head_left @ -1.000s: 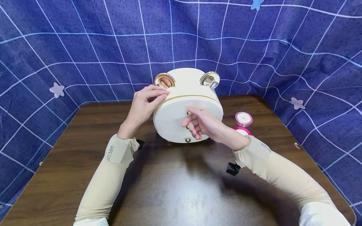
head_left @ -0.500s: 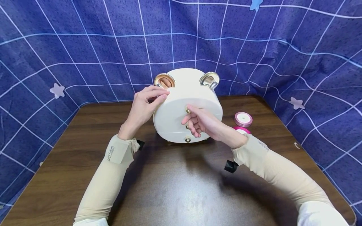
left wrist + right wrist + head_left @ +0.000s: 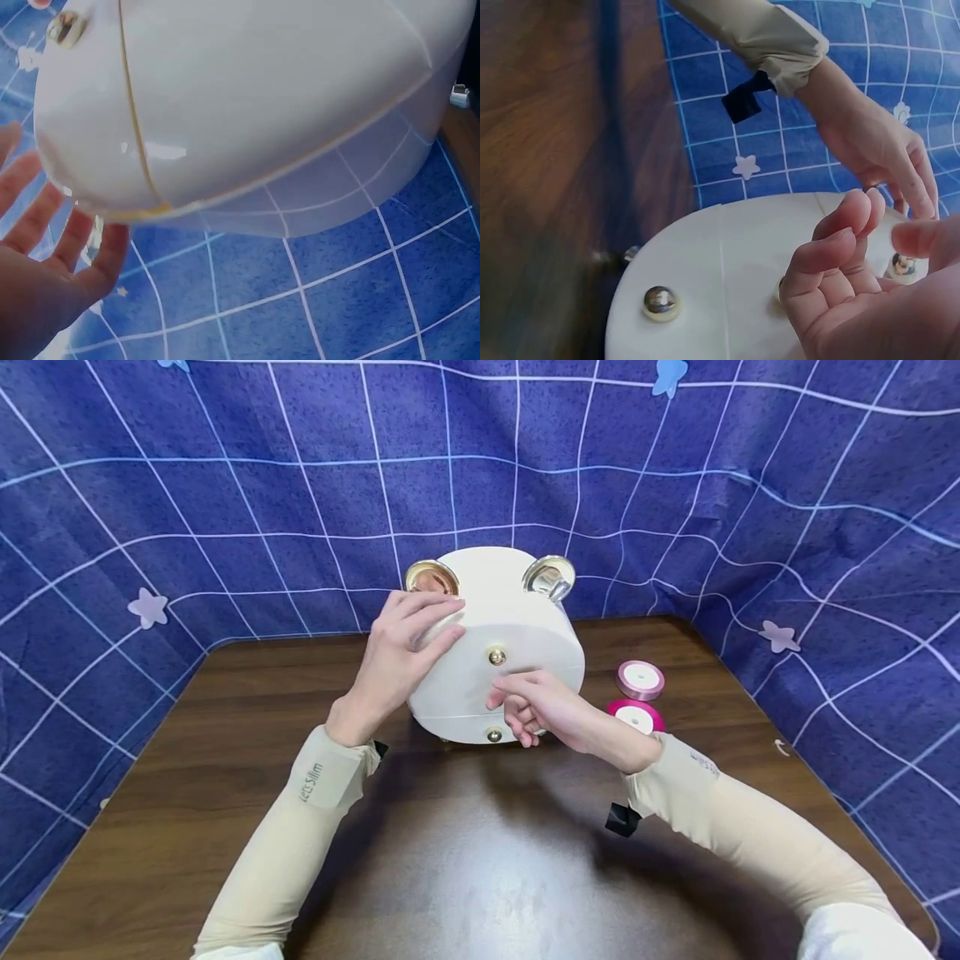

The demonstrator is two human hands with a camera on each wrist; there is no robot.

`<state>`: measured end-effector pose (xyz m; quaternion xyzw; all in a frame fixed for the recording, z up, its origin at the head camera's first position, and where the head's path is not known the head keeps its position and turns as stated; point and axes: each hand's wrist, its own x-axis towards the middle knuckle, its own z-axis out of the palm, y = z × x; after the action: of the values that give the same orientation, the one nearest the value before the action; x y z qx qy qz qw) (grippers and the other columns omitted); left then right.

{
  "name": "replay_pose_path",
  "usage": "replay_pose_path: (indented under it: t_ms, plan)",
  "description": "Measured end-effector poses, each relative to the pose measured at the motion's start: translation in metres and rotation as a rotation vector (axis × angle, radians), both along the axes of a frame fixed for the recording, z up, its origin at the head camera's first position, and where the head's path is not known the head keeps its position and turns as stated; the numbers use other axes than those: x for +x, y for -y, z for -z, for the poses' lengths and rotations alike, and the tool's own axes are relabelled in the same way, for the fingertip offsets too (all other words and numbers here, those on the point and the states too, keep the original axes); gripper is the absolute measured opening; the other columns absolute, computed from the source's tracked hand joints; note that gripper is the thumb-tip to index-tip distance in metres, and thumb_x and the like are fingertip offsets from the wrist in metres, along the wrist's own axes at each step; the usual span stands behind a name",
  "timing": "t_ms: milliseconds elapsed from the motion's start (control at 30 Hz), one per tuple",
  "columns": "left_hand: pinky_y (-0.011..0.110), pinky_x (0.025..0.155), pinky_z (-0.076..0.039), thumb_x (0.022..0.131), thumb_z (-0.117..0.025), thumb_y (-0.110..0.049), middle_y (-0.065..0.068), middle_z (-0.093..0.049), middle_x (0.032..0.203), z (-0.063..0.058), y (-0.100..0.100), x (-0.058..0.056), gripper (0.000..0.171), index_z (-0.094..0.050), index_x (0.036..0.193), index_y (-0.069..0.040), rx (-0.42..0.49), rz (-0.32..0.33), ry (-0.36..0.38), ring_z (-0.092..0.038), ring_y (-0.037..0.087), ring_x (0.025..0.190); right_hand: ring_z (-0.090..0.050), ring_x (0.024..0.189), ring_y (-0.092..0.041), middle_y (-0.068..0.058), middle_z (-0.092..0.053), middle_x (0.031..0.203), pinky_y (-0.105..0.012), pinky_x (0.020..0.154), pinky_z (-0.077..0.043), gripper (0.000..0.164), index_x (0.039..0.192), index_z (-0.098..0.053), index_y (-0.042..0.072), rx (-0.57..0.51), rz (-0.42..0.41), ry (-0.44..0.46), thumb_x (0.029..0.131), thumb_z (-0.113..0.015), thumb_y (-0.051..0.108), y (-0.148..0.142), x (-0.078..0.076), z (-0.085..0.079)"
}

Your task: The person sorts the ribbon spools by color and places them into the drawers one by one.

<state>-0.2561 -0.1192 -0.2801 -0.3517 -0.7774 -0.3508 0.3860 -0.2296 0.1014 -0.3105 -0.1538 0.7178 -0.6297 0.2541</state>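
Observation:
A white oval jewellery box [image 3: 465,681] with gold ears stands at the back of the table, drawer fronts towards me. My left hand [image 3: 397,652] rests its extended fingers at the box's upper left edge; in the left wrist view those fingers spread beside the box's rim. My right hand [image 3: 547,708] hovers before the middle drawer, fingers loosely curled, with no visible grip. Above it the gold top knob [image 3: 497,656] shows; below is the bottom knob [image 3: 494,736]. In the right wrist view my fingers mostly cover the middle knob [image 3: 781,290].
Two ribbon spools, one pale pink [image 3: 641,679] and one magenta [image 3: 636,716], lie right of the box. The dark wooden table [image 3: 465,852] extends in front. A blue grid-patterned cloth [image 3: 337,493] hangs behind.
The top drawer's front has moved slightly back, and the gold line along its upper edge is out of sight. My right hand has dropped from the top knob; my left fingers have spread.

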Motion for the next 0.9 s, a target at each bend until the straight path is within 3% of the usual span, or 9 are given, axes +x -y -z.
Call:
replay_pose_path:
  t_ms: [133,333,533,667,900]
  plan:
    - [0.038,0.089,-0.042,0.085,-0.074,-0.018,0.008,-0.069,0.117,0.004,-0.003,0.002,0.033,-0.070,0.117,-0.011,-0.099,-0.045,-0.063,-0.053,0.027,0.101,-0.050,0.042,-0.012,0.001,-0.051,0.052,-0.024,0.044,-0.037,0.031,0.099,-0.057,0.001,0.030,0.006,0.030,0.099,-0.047,0.030,-0.003,-0.001,0.009]
    - [0.042,0.091,-0.043,0.090,-0.068,-0.020,0.008,-0.066,0.123,0.008,-0.005,0.002,0.035,-0.066,0.124,-0.013,-0.191,-0.113,-0.118,-0.053,0.029,0.104,-0.050,0.042,-0.011,0.002,-0.051,0.051,-0.024,0.044,-0.036,0.039,0.105,-0.056,-0.004,0.057,0.007,0.108,0.098,-0.048,0.033,-0.005,-0.006,0.028]
    - [0.042,0.091,-0.043,0.091,-0.066,-0.021,0.007,-0.064,0.128,0.010,-0.006,0.002,0.038,-0.063,0.129,-0.015,-0.218,-0.132,-0.114,-0.053,0.028,0.108,-0.049,0.043,-0.011,0.003,-0.052,0.051,-0.025,0.045,-0.037,0.054,0.115,-0.056,-0.006,0.045,-0.003,0.198,0.097,-0.045,0.043,-0.001,-0.010,0.037]
    - [0.042,0.087,-0.043,0.092,-0.065,-0.022,0.006,-0.061,0.132,0.011,-0.007,0.004,0.041,-0.060,0.132,-0.017,-0.241,-0.148,-0.095,-0.051,0.028,0.112,-0.049,0.042,-0.010,0.004,-0.054,0.052,-0.024,0.045,-0.036,0.051,0.108,-0.059,0.001,-0.012,0.009,0.269,0.097,-0.041,0.048,0.004,-0.011,0.037]
    - [0.042,0.085,-0.043,0.093,-0.064,-0.024,0.004,-0.058,0.137,0.014,-0.005,0.005,0.045,-0.056,0.136,-0.018,-0.266,-0.177,-0.070,-0.048,0.027,0.120,-0.048,0.040,-0.008,0.005,-0.055,0.051,-0.023,0.043,-0.033,0.048,0.104,-0.058,0.001,-0.136,0.001,0.283,0.100,-0.035,0.043,0.010,-0.010,0.038]
